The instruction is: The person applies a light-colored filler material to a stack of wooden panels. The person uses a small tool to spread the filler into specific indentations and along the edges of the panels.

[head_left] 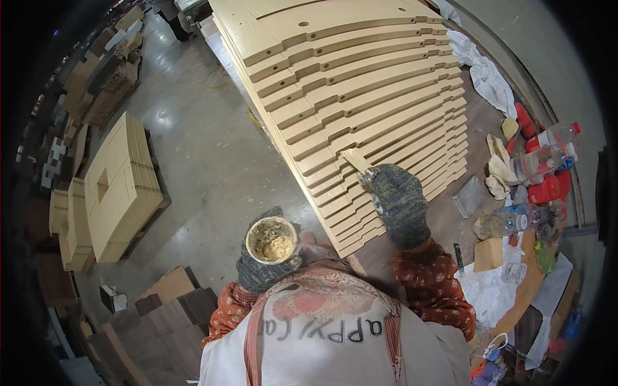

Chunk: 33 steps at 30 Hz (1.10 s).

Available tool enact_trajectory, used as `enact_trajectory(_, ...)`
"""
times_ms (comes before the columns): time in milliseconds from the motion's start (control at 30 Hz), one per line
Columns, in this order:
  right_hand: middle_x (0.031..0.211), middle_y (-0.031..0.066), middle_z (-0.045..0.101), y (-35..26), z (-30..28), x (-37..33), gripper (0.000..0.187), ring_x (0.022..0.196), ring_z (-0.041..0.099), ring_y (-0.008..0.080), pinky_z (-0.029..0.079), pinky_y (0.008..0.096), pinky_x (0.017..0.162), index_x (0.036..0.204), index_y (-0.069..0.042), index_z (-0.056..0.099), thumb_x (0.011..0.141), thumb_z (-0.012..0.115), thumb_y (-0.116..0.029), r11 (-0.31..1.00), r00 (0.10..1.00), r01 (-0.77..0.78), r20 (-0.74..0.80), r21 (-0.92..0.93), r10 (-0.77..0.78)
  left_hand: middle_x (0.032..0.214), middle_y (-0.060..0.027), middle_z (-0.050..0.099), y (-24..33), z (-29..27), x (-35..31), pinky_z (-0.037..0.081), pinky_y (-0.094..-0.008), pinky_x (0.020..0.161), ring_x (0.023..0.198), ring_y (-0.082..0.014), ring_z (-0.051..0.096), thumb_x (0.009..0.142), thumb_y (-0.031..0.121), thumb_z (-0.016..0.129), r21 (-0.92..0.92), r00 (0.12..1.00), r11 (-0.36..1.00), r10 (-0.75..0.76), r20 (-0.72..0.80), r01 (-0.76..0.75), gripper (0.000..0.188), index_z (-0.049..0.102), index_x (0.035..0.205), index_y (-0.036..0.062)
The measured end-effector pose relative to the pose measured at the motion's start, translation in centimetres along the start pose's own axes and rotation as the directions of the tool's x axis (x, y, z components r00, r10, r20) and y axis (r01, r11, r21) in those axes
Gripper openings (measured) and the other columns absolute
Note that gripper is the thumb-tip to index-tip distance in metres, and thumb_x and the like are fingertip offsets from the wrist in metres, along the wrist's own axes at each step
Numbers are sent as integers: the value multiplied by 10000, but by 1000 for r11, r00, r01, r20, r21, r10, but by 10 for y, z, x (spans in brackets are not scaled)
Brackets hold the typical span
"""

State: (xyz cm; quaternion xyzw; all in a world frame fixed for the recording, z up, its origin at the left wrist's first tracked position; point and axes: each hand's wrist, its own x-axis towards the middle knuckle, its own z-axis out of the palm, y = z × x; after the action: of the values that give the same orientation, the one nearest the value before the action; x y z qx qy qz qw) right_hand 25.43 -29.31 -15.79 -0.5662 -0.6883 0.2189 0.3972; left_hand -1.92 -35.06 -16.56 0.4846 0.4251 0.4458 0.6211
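Observation:
Dark grey knitted work gloves cover both hands. My left hand (261, 273) is wrapped round a round cup (270, 262) in front of my apron, and pale beige paste (280, 248) lies inside it. In my right hand (400, 202) a flat, light-coloured scraper (356, 160) is gripped. Its tip rests on or just above the notched edges of a stack of pale wooden boards (370, 125); whether it touches, I cannot tell. The boards are stepped one behind another, with notches and small round holes along their edges.
On the right, the brown table (441, 212) carries plastic bottles (537, 164), a knife (458, 257), crumpled white plastic (486, 77) and a wooden block (488, 255). More cut panels (122, 186) stand stacked on the floor to the left. Dark boards (174, 328) lie at lower left. A person (172, 18) stands far off.

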Motion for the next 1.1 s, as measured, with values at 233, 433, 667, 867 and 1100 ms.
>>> enact_trajectory(233, 892, 95, 601, -26, -6, 10, 281, 781, 589, 245, 499, 372, 660, 1044, -60, 599, 764, 607, -58, 983, 990, 142, 23, -119, -140, 1143, -121, 583, 0, -1, -7, 503, -334, 840, 979, -205, 586, 633, 112, 843, 92, 998, 995, 34, -55, -29, 944, 289, 1393, 37)
enact_trajectory(433, 837, 100, 619, -32, -12, 11, 222, 729, 604, 216, 507, 338, 622, 1020, -37, 620, 798, 616, -54, 852, 909, 376, -31, -365, -415, 1131, -120, 590, -2, -8, -10, 507, -334, 840, 973, -201, 592, 631, 60, 833, 140, 997, 990, 40, -73, -30, 919, 308, 1384, 33)
enact_trajectory(667, 836, 108, 665, -46, -1, 14, 167, 725, 637, 210, 524, 310, 651, 1014, -18, 644, 879, 577, -92, 983, 947, 175, -261, -62, -186, 1115, -103, 595, 5, 0, -10, 472, -299, 880, 994, -171, 580, 624, 123, 835, 85, 988, 996, 28, -154, -15, 789, 423, 1284, -6)
enact_trajectory(867, 909, 117, 662, -58, 3, 22, 190, 748, 620, 252, 513, 359, 662, 1008, -50, 657, 838, 624, -130, 999, 971, 27, -240, 23, -21, 1128, -112, 588, 3, -6, -12, 465, -298, 888, 1007, -172, 571, 626, 126, 834, 100, 987, 995, 15, -160, 1, 778, 432, 1278, -4)
enact_trajectory(1100, 840, 101, 640, -53, 2, 21, 304, 689, 577, 250, 476, 379, 627, 1067, -57, 646, 788, 665, -176, 947, 930, 242, -227, -210, -288, 1137, -113, 587, -9, -12, -12, 486, -314, 868, 995, -179, 578, 635, 137, 845, 159, 987, 986, 70, -146, -46, 842, 377, 1322, -2)
